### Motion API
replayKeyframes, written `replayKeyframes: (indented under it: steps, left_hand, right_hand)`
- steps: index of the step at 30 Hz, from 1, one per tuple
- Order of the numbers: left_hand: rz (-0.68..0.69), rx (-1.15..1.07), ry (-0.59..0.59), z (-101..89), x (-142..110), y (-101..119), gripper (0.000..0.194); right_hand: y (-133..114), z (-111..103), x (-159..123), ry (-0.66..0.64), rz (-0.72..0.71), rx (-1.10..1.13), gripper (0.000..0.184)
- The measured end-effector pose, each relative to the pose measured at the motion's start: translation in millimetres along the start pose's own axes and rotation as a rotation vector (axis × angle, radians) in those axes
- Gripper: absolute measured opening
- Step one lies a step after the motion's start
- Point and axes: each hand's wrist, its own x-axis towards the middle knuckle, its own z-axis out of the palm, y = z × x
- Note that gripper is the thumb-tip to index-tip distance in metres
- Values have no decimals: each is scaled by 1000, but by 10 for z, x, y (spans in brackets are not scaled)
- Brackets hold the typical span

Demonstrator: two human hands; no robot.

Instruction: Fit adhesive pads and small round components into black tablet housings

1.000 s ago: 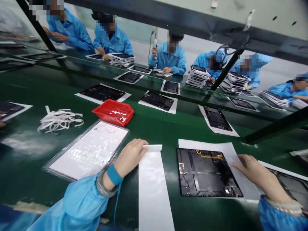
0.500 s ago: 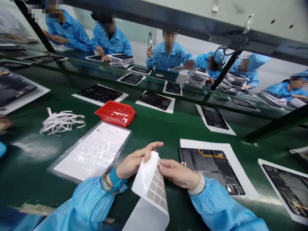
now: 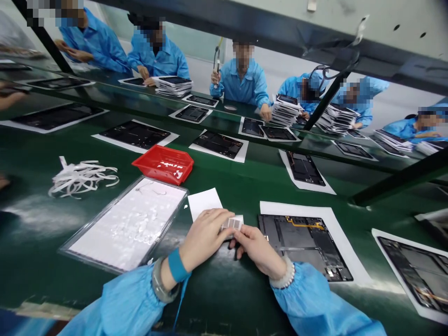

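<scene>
Between my two hands is a white sheet of grey square stickers (image 3: 232, 223); only a small part of its grid shows, with a plain white part (image 3: 205, 201) beyond my fingers. My left hand (image 3: 210, 231) lies over the sheet, thumb and fingers closed on it, hiding most of it. At the grid's right edge, my right hand (image 3: 255, 247) pinches the sheet between thumb and fingers. Just right of that hand, an opened tablet housing (image 3: 304, 247) with an orange flex cable rests on white paper (image 3: 350, 256).
Left of my hands lies a clear-edged board (image 3: 105, 242) with small clear pieces. Behind it are a red bin (image 3: 164, 163) and a pile of white strips (image 3: 82, 177). More tablet housings (image 3: 219, 143) lie beyond. Co-workers in blue sit across a green table (image 3: 224, 289).
The sticker sheet has swung from hanging toward me to pointing away, and my left hand now covers it from above. Across the table, a co-worker's hand has come down beside another tablet housing.
</scene>
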Motion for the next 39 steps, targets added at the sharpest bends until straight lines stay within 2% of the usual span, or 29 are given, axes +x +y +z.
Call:
replayKeyframes:
  steps: [1,3,5,7,9,14,24,27,31,39]
  left_hand:
    - [-30,-8,-45,46,3,0,18]
    - [-71,-31,-100,110,7,-18,9]
    - [-82,-44,-114,132,6,-41,6]
    - [-83,-53,-119,130,6,-58,12]
    - [-58,-61,-121,127,5,-68,14]
    - [33,-55,-139,137,-11,-59,19]
    - [94,-26,-166,104,-3,-6,29]
    - [94,-7,-183,101,-11,14,28]
    - [119,1,-183,96,-25,64,25]
    - [161,39,-198,104,-27,69,31]
  right_hand:
    - [-16,-24,-32,-33,20,-99,40]
    - [-75,-107,-113,-37,-37,-379,28]
    - [-147,-207,-198,76,-162,-666,19]
    - [-202,-286,-258,204,-256,-816,17]
    - [-228,-321,-283,230,-311,-838,17]
    - [-234,-276,-268,166,-474,-884,14]
    - [-314,-217,-326,123,-503,-1137,13]
    - [-324,-221,-341,144,-502,-1144,13]
    - [-299,-232,-333,78,-526,-1160,14]
    - [-280,-240,-352,81,-540,-1178,13]
